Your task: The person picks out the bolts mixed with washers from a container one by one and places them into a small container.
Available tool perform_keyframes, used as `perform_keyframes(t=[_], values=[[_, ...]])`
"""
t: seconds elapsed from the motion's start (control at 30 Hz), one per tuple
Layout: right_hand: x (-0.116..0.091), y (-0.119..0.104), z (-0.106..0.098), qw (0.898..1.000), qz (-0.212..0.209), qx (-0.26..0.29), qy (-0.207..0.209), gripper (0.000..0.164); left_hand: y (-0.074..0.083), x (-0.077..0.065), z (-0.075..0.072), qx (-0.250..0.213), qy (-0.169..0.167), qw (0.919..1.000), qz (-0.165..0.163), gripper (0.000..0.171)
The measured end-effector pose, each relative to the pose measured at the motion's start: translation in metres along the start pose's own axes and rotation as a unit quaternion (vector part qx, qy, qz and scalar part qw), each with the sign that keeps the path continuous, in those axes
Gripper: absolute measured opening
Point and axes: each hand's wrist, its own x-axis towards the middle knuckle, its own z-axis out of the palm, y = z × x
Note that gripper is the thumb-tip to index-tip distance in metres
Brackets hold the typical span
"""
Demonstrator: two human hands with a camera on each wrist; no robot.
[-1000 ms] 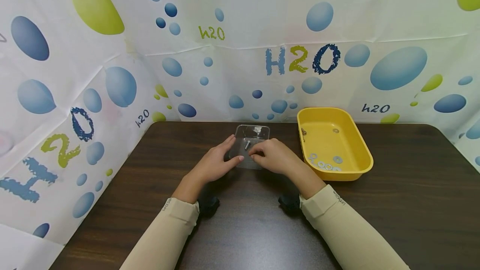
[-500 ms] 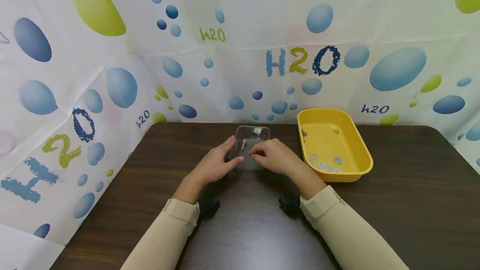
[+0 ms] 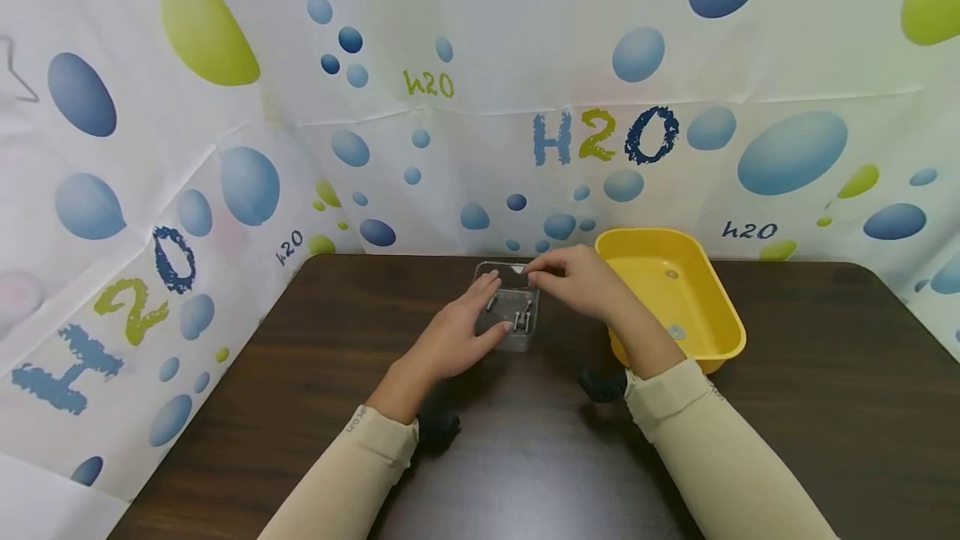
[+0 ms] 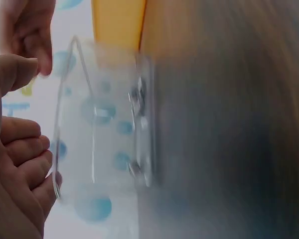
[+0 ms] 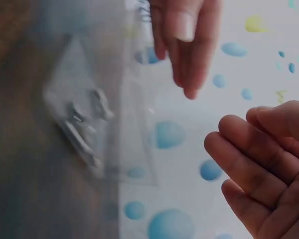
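A small clear plastic box (image 3: 516,342) stands on the table near its back edge. Several small silver bolts (image 3: 519,321) lie on its floor, blurred in both wrist views. My left hand (image 3: 459,332) is at the box's left side, fingers extended by the rim and thumb near the front; it grips nothing. At the back right corner of the box hovers my right hand (image 3: 581,282). In the right wrist view its fingers (image 5: 254,174) are loosely bent, with nothing between them and the thumb.
A yellow bin (image 3: 722,307) stands close on the right, partly behind the right forearm. Flat washers (image 3: 676,332) lie in it; others are hidden by the arm. A white curtain (image 3: 480,32) with blue and green drops hangs behind the dark wooden table (image 3: 300,407).
My right hand has moved back and right, from over the box to its back right corner, its fingers opening. The left hand has shifted slightly right. Several bolts now show in the box.
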Motion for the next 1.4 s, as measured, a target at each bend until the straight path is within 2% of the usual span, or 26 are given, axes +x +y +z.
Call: perform_keyframes(t=[0.23, 0.43, 0.6, 0.8, 0.97, 1.1, 1.23, 1.4], values=[[0.004, 0.007, -0.043, 0.997, 0.04, 0.052, 0.027, 0.028, 0.034, 0.008, 0.013, 0.0, -0.03, 0.9988, 0.039, 0.069], [0.006, 0.019, -0.075, 0.995, 0.06, 0.04, 0.07, 0.033, 0.058, 0.02, 0.029, 0.004, -0.06, 0.997, 0.049, 0.068], [0.007, 0.036, -0.089, 0.993, 0.088, 0.028, 0.076, 0.034, 0.072, 0.029, 0.047, 0.021, -0.074, 0.9956, 0.054, 0.067], [0.007, 0.061, -0.093, 0.991, 0.115, 0.009, 0.071, 0.035, 0.088, 0.038, 0.061, 0.028, -0.07, 0.9957, 0.055, 0.067], [0.007, 0.078, -0.091, 0.987, 0.154, 0.019, 0.038, 0.038, 0.099, 0.043, 0.074, 0.029, -0.071, 0.9961, 0.045, 0.069], [0.008, 0.091, -0.088, 0.983, 0.179, 0.048, -0.009, 0.041, 0.105, 0.046, 0.082, 0.041, -0.069, 0.9963, 0.031, 0.072], [0.008, 0.102, -0.086, 0.974, 0.21, 0.061, -0.06, 0.04, 0.109, 0.048, 0.087, 0.043, -0.067, 0.9967, 0.018, 0.073], [0.007, 0.111, -0.083, 0.958, 0.251, 0.069, -0.123, 0.042, 0.112, 0.048, 0.089, 0.049, -0.066, 0.9965, 0.013, 0.075]])
